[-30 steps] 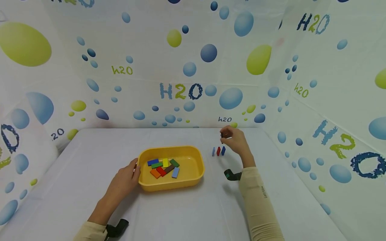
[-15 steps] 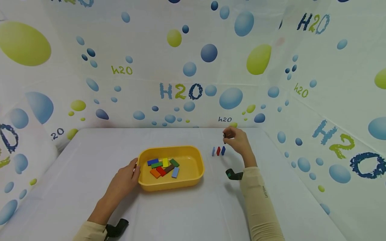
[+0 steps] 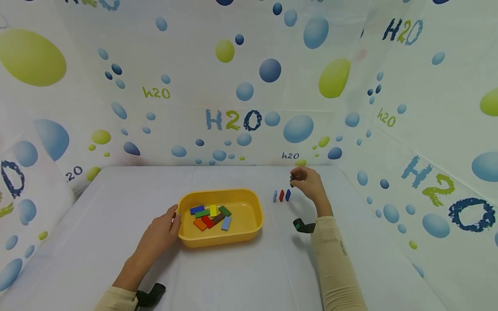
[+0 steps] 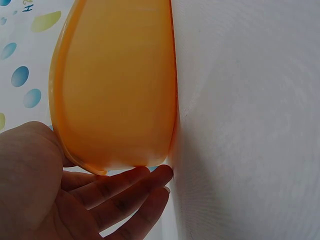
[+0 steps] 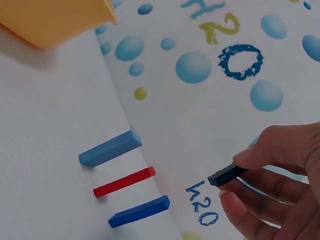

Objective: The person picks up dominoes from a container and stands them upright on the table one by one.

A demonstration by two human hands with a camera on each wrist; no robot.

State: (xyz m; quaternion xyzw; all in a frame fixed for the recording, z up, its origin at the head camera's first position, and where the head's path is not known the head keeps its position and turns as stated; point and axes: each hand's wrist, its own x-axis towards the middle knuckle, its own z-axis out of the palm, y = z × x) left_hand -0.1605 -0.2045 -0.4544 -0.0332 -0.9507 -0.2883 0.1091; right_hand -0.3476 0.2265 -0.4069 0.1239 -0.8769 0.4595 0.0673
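Observation:
A yellow plastic tray stands on the white table, holding several small coloured blocks, among them a yellow block and an orange block. My left hand holds the tray's left end, fingers along the outside of its end wall in the left wrist view. Beyond the tray to the right, my right hand pinches a dark block between thumb and fingers. Near it three blocks stand on edge in a row: light blue, red and dark blue.
The white cloth covers the table up to a back wall sheet printed with bubbles and lettering. A dark wrist camera mount sticks out from the right sleeve, just in front of the row of blocks.
My right hand has shifted slightly to the right and a little nearer with the dark block. The left hand, the tray and the three standing blocks have stayed in place.

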